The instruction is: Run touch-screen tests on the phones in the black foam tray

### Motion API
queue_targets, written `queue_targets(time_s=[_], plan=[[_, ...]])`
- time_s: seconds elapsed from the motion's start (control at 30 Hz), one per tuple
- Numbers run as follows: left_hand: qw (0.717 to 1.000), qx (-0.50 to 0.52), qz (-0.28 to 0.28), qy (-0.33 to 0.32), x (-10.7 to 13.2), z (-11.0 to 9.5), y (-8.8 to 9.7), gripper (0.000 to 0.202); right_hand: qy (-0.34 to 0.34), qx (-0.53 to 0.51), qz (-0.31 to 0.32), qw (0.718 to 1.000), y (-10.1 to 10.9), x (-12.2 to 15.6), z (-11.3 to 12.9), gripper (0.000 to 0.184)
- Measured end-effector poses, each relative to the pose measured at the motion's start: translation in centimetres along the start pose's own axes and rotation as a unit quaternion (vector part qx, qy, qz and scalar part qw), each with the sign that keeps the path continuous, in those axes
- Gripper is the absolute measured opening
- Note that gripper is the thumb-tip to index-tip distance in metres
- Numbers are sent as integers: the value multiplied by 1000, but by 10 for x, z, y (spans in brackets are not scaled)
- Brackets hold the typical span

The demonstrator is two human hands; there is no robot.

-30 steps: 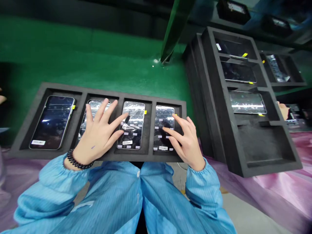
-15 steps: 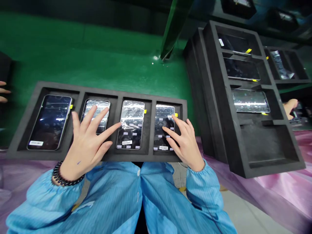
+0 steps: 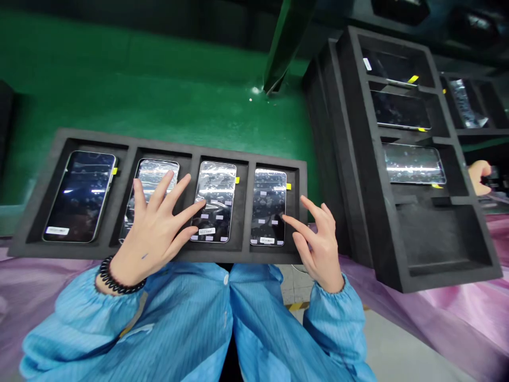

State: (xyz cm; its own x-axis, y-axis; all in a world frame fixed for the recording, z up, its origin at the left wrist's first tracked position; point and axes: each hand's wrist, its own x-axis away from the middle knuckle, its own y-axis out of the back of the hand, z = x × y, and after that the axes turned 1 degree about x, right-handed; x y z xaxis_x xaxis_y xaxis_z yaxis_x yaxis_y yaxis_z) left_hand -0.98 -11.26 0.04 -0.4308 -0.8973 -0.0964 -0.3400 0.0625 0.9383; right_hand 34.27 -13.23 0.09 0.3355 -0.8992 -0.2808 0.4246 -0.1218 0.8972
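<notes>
A black foam tray (image 3: 246, 159) lies across my lap with phones in its slots, each under clear film. My left hand (image 3: 155, 233) is open, fingers spread over the second phone (image 3: 153, 175), with fingertips reaching the third phone (image 3: 214, 199). A black bead bracelet (image 3: 115, 278) circles that wrist. My right hand (image 3: 318, 239) is open at the tray's right end, its fingertips beside the fourth phone (image 3: 269, 204). The dark first phone (image 3: 79, 193) lies untouched at the left.
A second, taller black foam tray (image 3: 358, 159) with several phones stands to the right, its lowest slot bare. Another person's hand (image 3: 479, 178) shows at the far right. A green surface (image 3: 159, 90) lies beyond, pink film (image 3: 437, 313) below.
My right hand has slid off the fourth phone to the tray's right edge. My left hand drew back to the left, then returned over the second phone.
</notes>
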Motion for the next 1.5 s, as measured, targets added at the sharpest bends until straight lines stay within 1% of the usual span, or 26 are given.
queue_targets(time_s=[0.07,0.17,0.3,0.4,0.53,0.6,0.67,0.77,0.87,1.0,1.1,1.17,1.27,1.37,1.4,1.5], plan=[[1000,15,-2,5,-2,-3,-1,45,3,-8,-3,1000,0,2,2,31],[1000,17,-3,-8,-4,-6,-4,51,6,-20,-6,1000,-1,4,5,31],[1000,13,7,-25,-9,-10,-7,47,8,-28,0,1000,-2,5,6,30],[999,14,-1,-34,-16,-17,-9,50,8,-28,-3,1000,-2,4,7,30],[998,-14,21,-62,-25,-24,-12,52,9,-32,1,999,-1,4,8,30],[997,-24,17,-66,-26,-23,-11,52,6,-32,1,999,0,5,8,30],[998,-22,-6,-59,-22,-20,-7,55,2,-29,0,1000,0,6,7,31],[999,-11,-26,-15,-12,-13,-1,56,6,-16,8,1000,1,7,7,31],[999,5,-25,32,-1,-8,4,54,11,5,33,999,1,4,7,29],[997,36,-20,61,6,-6,7,51,34,15,45,998,-2,-4,12,31],[997,40,-20,67,7,-8,7,49,65,14,65,996,-6,-12,18,32],[997,36,-21,66,5,-9,5,48,69,16,77,994,-7,-15,20,30],[997,27,-9,68,3,-9,3,47,73,5,65,995,-6,-15,23,31],[997,24,4,78,2,-9,3,46,95,-20,43,994,-3,-12,25,30],[997,23,-1,74,3,-9,4,46,101,-27,42,994,-2,-11,26,30],[999,23,-29,29,9,-8,7,45,108,-35,40,993,-3,-10,27,30]])
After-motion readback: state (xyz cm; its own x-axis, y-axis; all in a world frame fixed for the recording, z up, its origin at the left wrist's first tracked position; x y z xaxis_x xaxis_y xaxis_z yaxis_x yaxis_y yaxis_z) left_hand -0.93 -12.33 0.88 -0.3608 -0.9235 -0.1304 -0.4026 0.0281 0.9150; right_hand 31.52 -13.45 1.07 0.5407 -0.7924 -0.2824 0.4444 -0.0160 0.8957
